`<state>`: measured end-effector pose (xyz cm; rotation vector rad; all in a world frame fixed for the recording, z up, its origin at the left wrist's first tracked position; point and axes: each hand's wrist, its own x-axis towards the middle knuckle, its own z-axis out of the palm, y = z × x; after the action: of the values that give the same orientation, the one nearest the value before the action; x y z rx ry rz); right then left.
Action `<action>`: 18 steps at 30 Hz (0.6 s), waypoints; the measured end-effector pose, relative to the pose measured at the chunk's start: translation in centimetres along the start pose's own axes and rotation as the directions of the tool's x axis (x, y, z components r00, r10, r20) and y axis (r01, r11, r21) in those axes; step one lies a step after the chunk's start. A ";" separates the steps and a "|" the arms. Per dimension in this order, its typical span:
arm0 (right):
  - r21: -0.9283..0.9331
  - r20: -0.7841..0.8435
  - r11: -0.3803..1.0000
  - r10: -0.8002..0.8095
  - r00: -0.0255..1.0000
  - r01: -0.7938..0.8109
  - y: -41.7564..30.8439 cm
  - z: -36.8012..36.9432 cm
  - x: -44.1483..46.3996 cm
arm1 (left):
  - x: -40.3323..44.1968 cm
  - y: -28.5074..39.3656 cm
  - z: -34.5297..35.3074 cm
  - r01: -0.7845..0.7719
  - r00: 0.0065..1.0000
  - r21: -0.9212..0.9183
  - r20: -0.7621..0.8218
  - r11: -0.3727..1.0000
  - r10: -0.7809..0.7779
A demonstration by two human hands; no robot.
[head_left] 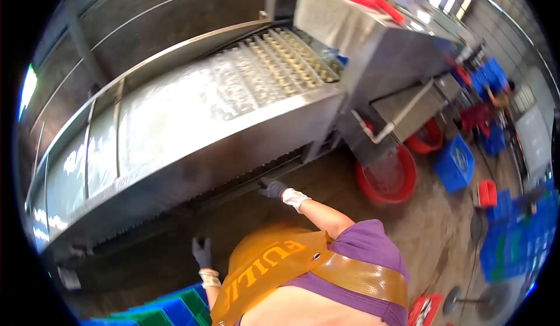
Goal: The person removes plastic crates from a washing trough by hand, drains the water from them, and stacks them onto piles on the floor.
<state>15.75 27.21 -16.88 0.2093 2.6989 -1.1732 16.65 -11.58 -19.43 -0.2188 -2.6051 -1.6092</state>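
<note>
The scene is lit unevenly, with daylight admitted through bright openings at the upper right and left edge. The water in the trough (169, 110) is washed out by white glare, and its detail is lost. The floor (233, 224) beneath is left in deep shadow. Straight lines are bent by the wide lens, and the corners are blacked out. Softness is seen in the blue crates (516, 238) and the apron (274, 250).

The left hand (202, 253) and right hand (272, 188) hang near a metal trough (233, 154).
</note>
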 end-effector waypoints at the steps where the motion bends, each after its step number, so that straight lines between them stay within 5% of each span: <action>1: 0.037 -0.033 0.999 -0.013 0.999 0.014 -0.3 -0.4 -1.4 | 4.3 3.7 -0.2 -0.173 0.984 -0.001 -0.043 0.985 0.172; 2: 0.068 -0.051 0.997 -0.044 0.998 0.048 -0.2 -1.1 -3.2 | 8.0 6.5 0.0 -0.235 0.972 -0.006 -0.010 0.972 0.235; 3: 0.105 -0.040 0.994 -0.011 0.999 0.016 0.8 -1.4 -4.4 | 11.4 9.5 1.1 -0.186 0.981 -0.223 0.015 0.957 0.194; 5: 0.111 -0.042 0.993 -0.029 0.999 0.033 4.9 -1.3 -5.8 | 17.3 17.1 3.5 -0.438 0.899 -0.070 -0.052 0.896 0.436; 8: 0.194 -0.142 0.981 0.045 0.989 -0.017 7.2 -5.0 -7.6 | 23.9 26.1 7.5 -0.666 0.743 0.162 0.063 0.728 0.666; 9: 0.246 -0.214 0.967 0.123 0.969 -0.068 7.8 -6.4 -7.7 | 26.3 27.0 9.6 -0.651 0.759 0.192 0.165 0.735 0.630; 12: 0.107 -0.620 0.990 -0.008 0.785 0.095 9.7 -11.2 -6.9 | 29.2 27.4 16.1 -0.583 0.770 0.234 0.465 0.778 0.437; 13: 0.013 -0.728 0.987 -0.099 0.678 0.158 9.1 -13.5 -6.5 | 29.8 26.5 18.3 -0.371 0.792 0.218 0.582 0.903 0.185; 14: 0.013 -0.737 0.988 -0.095 0.669 0.154 9.0 -15.5 -5.7 | 30.0 26.7 19.8 -0.501 0.752 0.380 0.637 0.778 0.172; 16: 0.155 -0.792 0.986 0.084 0.604 0.066 9.1 -19.7 -3.3 | 28.8 27.6 21.4 -0.572 0.713 0.184 0.594 0.799 0.373; 18: 0.105 -0.867 0.987 0.030 0.498 0.124 9.0 -23.5 0.0 | 27.5 27.5 22.9 -0.724 0.666 0.280 0.518 0.630 0.536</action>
<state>14.81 50.57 -7.53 1.0324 3.4421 -1.6196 -5.85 23.26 -1.72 -1.3874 -2.5714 -0.6986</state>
